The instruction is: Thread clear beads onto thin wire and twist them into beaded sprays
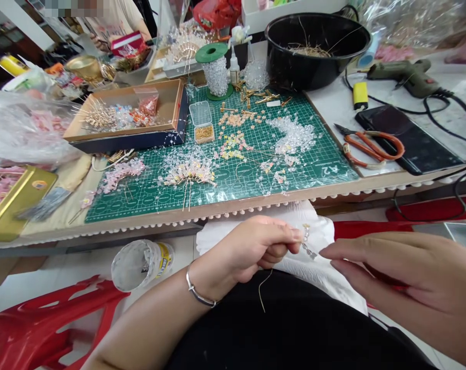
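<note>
Clear beads (pixel 307 243) in the pinch of the left hand (pixel 262 245), right hand (pixel 410 270) beside them, loosely spread

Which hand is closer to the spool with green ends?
Left: the left hand is on the wearer's side of the spool, slightly right; the right hand is much farther right.

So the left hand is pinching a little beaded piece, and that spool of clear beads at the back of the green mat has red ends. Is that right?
Not quite: the head view shows the spool's ends are green. The left hand does pinch a beaded piece, and the spool stands on the green mat.
</note>
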{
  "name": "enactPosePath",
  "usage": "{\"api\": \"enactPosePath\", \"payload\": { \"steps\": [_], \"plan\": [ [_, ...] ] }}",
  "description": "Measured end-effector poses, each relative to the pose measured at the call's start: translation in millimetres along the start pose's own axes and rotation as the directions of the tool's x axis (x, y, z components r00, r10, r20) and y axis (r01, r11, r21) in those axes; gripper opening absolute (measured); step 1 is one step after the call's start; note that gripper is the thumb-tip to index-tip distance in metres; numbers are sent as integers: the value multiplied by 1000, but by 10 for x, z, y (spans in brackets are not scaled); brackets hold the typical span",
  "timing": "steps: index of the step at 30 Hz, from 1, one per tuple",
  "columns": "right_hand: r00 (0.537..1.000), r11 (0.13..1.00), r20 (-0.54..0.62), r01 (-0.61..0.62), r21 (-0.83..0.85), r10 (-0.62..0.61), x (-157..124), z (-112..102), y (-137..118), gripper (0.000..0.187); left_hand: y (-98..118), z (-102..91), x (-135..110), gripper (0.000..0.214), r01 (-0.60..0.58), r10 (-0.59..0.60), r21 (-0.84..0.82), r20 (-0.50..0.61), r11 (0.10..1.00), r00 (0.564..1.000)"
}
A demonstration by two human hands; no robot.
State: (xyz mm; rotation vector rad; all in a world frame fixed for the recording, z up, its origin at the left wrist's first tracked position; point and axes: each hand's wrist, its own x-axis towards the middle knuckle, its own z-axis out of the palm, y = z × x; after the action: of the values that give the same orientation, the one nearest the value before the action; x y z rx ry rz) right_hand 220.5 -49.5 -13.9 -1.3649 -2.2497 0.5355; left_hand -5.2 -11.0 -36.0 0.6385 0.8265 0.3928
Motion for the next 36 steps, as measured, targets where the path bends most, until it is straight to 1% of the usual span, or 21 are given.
{"api": "enactPosePath", "payload": {
  "steps": [3, 7, 9, 11, 12, 14, 16, 19, 20, 22, 24, 26, 27, 28, 29, 30, 31, 32, 33, 34, 36],
  "plan": [
    [997, 999, 69, 31, 16, -32, -46, 43, 43, 28, -2, -2, -1, 26, -34, 35, -42, 32, 999, 999],
    [996, 998, 77, 37, 57, -41, -24, 66, 58, 34, -11, 3, 1, 26, -49, 51, -54, 51, 997, 997],
    [995, 994, 74, 66, 82, -72, 3, 72, 75, 36, -16, 2, -3, 26, -56, 59, -55, 51, 997, 997],
    [995, 983, 48, 77, 167, -86, 22, 89, 112, 39, -18, -4, -12, 26, -75, 79, -61, 53, 995, 995],
    [997, 968, 40, 52, 246, -64, 25, 106, 136, 40, -17, -7, -18, 26, -88, 93, -70, 62, 994, 994],
    [999, 904, 47, -26, 427, 7, 16, 164, 179, 39, -11, -7, -32, 26, -122, 131, -97, 94, 988, 987],
    [993, 812, 78, -116, 572, 87, -7, 257, 195, 32, 0, 4, -44, 24, -149, 164, -120, 131, 982, 978],
    [972, 696, 148, -233, 679, 181, -41, 437, 158, 15, 21, 32, -60, 20, -238, 250, -103, 129, 966, 960],
    [962, 655, 186, -273, 704, 201, -46, 494, 138, 17, 28, 39, -66, 20, -282, 289, -66, 117, 957, 950],
    [941, 588, 266, -337, 735, 207, -42, 571, 101, 32, 41, 42, -84, 22, -366, 361, 32, 105, 930, 927],
    [922, 562, 335, -383, 733, 192, -20, 570, 84, 40, 55, 26, -112, 26, -395, 383, 111, 119, 912, 916],
    [903, 570, 392, -417, 708, 175, 15, 481, 87, 36, 74, -2, -147, 30, -382, 361, 129, 159, 915, 919],
    [896, 596, 414, -423, 682, 162, 34, 411, 93, 29, 86, -17, -166, 30, -373, 348, 136, 176, 918, 921],
    [896, 646, 420, -408, 645, 147, 52, 331, 99, 22, 100, -31, -184, 30, -368, 338, 153, 192, 917, 921],
    [906, 716, 403, -366, 594, 129, 69, 248, 103, 18, 115, -43, -202, 30, -369, 330, 180, 210, 912, 920],
    [925, 789, 363, -307, 532, 114, 85, 167, 103, 22, 132, -51, -218, 30, -369, 322, 220, 224, 903, 920],
    [940, 847, 323, -256, 465, 107, 99, 94, 97, 31, 148, -56, -233, 30, -367, 310, 265, 234, 892, 922],
    [952, 883, 287, -226, 412, 109, 111, 34, 84, 39, 165, -57, -247, 31, -355, 289, 307, 240, 883, 927],
    [952, 890, 279, -233, 392, 127, 123, -10, 65, 42, 181, -55, -260, 33, -337, 264, 344, 242, 876, 934],
    [938, 869, 311, -278, 410, 153, 134, -36, 40, 40, 197, -50, -273, 35, -314, 239, 374, 235, 872, 942],
    [880, 792, 427, -408, 454, 208, 157, -38, -19, 30, 224, -38, -298, 38, -255, 185, 433, 198, 864, 963]
  ]
}}
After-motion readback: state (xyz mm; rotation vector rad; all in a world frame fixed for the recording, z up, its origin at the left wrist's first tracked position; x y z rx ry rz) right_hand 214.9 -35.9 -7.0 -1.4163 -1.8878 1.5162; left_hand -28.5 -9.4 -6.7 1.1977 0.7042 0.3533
